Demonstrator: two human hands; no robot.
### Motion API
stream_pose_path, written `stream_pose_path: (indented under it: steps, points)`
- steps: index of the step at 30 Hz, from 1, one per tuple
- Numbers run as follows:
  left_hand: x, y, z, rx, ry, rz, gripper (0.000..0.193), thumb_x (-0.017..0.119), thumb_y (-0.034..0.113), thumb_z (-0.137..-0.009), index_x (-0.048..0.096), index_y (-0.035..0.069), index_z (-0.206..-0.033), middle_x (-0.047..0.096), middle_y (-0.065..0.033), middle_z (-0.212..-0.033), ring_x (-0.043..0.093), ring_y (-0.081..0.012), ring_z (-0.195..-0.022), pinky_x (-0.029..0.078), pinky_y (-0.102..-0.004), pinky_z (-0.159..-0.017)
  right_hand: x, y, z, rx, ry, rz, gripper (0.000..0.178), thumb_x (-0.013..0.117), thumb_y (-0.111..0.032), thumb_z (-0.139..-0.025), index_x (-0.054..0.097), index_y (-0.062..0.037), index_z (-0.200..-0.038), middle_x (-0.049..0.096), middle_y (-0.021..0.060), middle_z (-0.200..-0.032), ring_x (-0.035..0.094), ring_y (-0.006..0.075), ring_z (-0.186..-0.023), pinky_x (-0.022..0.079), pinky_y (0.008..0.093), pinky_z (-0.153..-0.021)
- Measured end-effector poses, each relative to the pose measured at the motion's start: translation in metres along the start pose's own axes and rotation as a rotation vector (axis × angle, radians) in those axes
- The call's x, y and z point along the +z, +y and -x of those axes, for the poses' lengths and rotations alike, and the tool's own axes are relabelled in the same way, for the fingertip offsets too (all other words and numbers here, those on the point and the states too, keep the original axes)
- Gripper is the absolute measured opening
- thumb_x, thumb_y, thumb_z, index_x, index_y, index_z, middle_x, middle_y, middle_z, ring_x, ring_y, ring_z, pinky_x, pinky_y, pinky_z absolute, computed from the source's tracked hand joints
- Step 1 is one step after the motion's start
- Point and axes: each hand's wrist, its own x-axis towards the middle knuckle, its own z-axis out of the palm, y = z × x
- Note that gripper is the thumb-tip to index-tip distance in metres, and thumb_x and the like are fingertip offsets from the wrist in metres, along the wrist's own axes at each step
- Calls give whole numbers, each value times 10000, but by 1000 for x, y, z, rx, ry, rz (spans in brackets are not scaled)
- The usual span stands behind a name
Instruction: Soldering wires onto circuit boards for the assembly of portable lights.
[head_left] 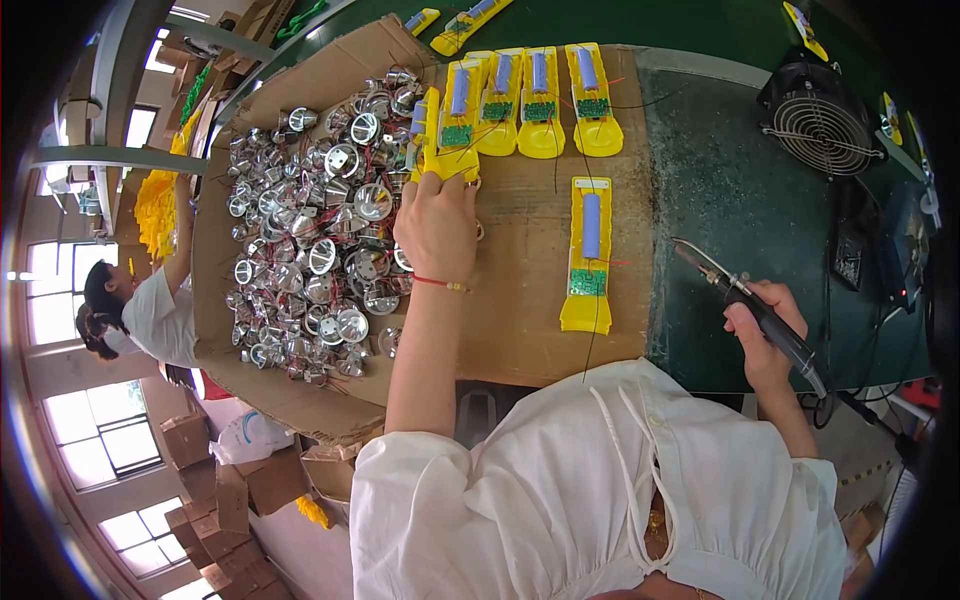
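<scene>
My left hand (437, 228) is closed at the lower end of a yellow flashlight-like plastic housing (431, 140), tilted beside the box of reflectors; its fingertips are partly hidden. Several similar yellow housings, each with a blue cylindrical battery and a green circuit board, stand in a row to its right. Nearer to me, a separate yellow housing (588, 255) lies on the cardboard sheet, thin wires coming from its board. In my right hand (768, 325) is a soldering iron (765, 318), its tip (684, 246) pointing up and left, apart from the housings.
An open cardboard box (290, 415) full of silvery reflector cups (322, 257) with wires stands at the left. A black fan with a wire guard (822, 133) and a blue powered unit (903, 245) sit at the right. Another person (150, 310) works beyond the box.
</scene>
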Motion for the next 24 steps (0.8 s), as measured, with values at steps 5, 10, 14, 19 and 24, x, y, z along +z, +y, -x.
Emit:
stream_pose_path:
  steps: [5,10,14,19,24]
  points:
    - [-1,5,-3,-54,-97,-8,107,631,191,-695,624,85,-680,540,-41,-719,535,-224,-724,456,-337,-573,1,4,6,29,-11,27,191,599,-98,-779,500,31,-879,532,73,-717,508,91,-573,409,194,-530]
    - [-9,-3,-2,-31,-102,153,77,610,154,-724,610,78,-713,535,-70,-743,524,-255,-737,439,-361,-616,0,1,9,22,-38,28,192,595,-90,-776,496,33,-886,533,73,-717,529,101,-587,433,203,-536]
    - [-48,2,14,45,-9,582,62,601,27,-714,556,33,-755,564,-124,-909,533,-288,-863,426,-335,-724,7,-4,13,184,-56,-269,177,593,-17,-765,519,43,-914,593,122,-792,603,139,-679,506,238,-602]
    - [-51,40,79,-303,-443,992,63,618,68,-727,598,12,-749,626,-92,-760,589,-197,-678,451,-274,-625,24,-10,10,267,-287,-299,166,558,-26,-785,479,44,-912,576,126,-767,595,158,-662,512,264,-583]
    - [-26,59,93,-260,-318,980,67,644,44,-700,603,-1,-727,556,-83,-776,557,-176,-635,452,-272,-541,35,-8,10,262,-232,-231,140,557,-32,-789,497,43,-891,580,122,-768,604,152,-650,519,255,-578]
